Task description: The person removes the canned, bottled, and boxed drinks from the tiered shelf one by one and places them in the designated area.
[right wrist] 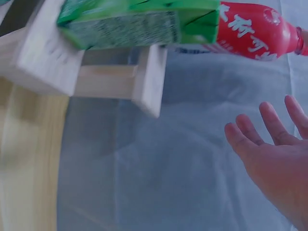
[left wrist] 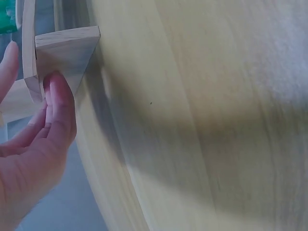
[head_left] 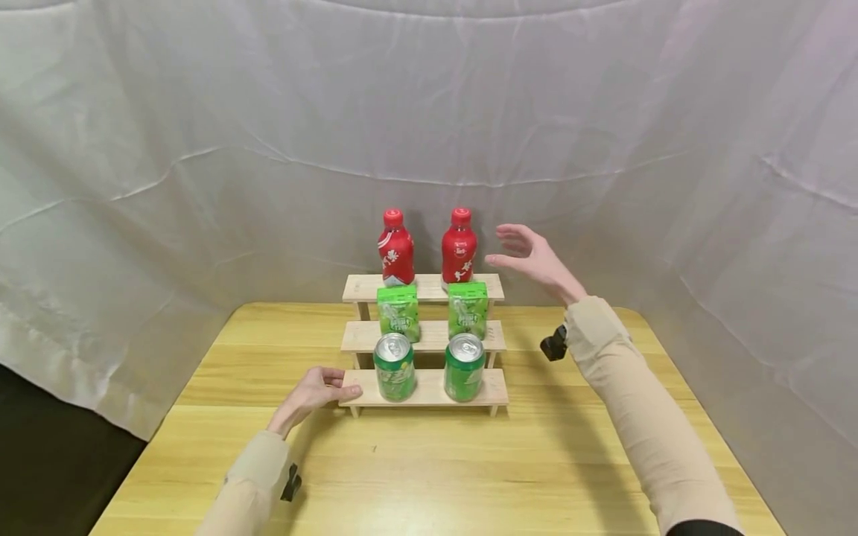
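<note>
A three-step wooden rack stands mid-table. Two red bottles are on the top step, two green cartons on the middle, two green cans on the bottom. My left hand rests on the table, fingertips touching the bottom step's left end. My right hand hovers open in the air just right of the right bottle, holding nothing. In the right wrist view its fingers are spread, apart from the right carton.
The wooden table has bare surface in front of and beside the rack. A white cloth backdrop hangs behind and along both sides. The table's left edge drops to a dark floor.
</note>
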A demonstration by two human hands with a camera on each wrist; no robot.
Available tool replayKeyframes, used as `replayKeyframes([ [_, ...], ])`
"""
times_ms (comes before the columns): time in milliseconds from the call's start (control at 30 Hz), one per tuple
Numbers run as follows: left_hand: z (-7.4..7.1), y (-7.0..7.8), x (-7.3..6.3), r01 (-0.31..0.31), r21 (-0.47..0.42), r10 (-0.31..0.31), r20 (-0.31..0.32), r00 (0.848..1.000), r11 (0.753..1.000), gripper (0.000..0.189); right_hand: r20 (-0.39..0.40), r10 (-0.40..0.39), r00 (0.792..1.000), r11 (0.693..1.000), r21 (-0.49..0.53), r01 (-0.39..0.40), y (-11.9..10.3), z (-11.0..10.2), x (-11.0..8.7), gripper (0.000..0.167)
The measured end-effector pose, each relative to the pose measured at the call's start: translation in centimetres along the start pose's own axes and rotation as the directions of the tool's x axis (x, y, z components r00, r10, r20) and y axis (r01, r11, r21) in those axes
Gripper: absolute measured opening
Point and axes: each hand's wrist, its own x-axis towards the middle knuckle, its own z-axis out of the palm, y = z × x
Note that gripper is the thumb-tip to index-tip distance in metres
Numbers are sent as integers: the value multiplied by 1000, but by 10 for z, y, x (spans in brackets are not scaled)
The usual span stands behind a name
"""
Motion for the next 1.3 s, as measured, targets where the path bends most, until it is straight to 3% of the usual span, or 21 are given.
replayKeyframes([
  [433,-1,4,3,10,15,-9,-4,1000,1000,60,53,14,999,1000,6,-15,-29,25,34,66],
  [1300,4,4,2,4,5,-4,5,1000,1000,57,-34,13,999,995,-95,-16,-33,45,45,63],
])
